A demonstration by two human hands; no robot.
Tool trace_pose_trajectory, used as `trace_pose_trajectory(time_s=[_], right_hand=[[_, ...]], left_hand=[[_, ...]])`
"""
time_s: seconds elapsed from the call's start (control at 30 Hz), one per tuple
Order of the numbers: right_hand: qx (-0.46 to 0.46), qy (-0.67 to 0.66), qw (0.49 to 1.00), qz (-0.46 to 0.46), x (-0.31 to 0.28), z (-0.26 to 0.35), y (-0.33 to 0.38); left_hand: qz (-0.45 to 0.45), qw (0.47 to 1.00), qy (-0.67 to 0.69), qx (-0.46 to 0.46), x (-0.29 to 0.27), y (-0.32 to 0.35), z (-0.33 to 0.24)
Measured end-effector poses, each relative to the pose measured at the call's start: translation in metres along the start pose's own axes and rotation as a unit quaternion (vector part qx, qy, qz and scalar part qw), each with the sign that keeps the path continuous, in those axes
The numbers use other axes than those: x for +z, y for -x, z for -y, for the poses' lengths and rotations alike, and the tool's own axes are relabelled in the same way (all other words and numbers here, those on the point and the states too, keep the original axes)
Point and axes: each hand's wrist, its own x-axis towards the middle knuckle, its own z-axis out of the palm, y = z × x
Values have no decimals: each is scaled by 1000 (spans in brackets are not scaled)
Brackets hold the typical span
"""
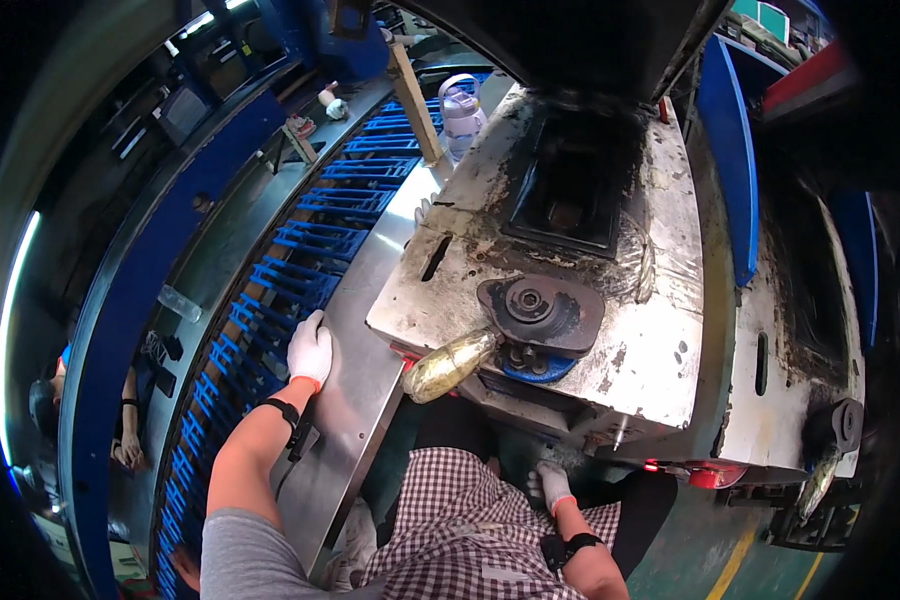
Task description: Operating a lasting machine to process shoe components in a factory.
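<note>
My left hand (pixel 311 350), in a white glove, rests on the edge of a metal bench (pixel 355 340) beside the blue conveyor (pixel 270 290). Its fingers are stretched out and nothing shows in them. Low over my lap is my right hand (pixel 551 484), also gloved in white, near my knee beside a checked apron (pixel 470 500). Its fingers look loosely extended, with no object visible. In front of me a worn white machine top (pixel 440 290) carries a dark round-bossed metal fitting (pixel 540 312). A handle wrapped in shiny yellowish tape (pixel 452 367) juts from it toward me.
A dark rectangular opening (pixel 570 190) lies farther back in the machine, under a raised black cover (pixel 590 40). A lilac bottle (pixel 460 115) stands behind the bench. A similar machine (pixel 785 380) is at right. Another person's hands (pixel 128 450) are at far left.
</note>
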Motion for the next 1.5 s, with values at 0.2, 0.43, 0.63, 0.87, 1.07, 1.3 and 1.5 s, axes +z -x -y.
trace_pose_trajectory(time_s=[0.2, 0.43, 0.63, 0.87, 1.07, 1.3, 1.5], right_hand=[[5, -5, 1000, -5, -4, -6, -2], [10, 15, 999, -38, -15, -12, 2], [14, 53, 996, -64, -32, -23, 6], [-92, 184, 975, -83, -47, -27, 15], [-123, 396, 907, -81, -45, -22, 28], [-70, 143, 978, -134, -60, -46, 0], [-70, 166, 973, -141, -48, -36, 14]], left_hand=[[-38, 999, 3, 35, 2, -1, 2], [-51, 997, 31, 39, 10, -7, 1], [-38, 992, 123, 2, 5, -76, -41], [27, 977, 195, 77, -11, -180, -117], [138, 939, 263, 175, -34, -232, -186], [181, 946, 216, 163, -73, -269, -251], [206, 945, 206, 151, -92, -270, -268]])
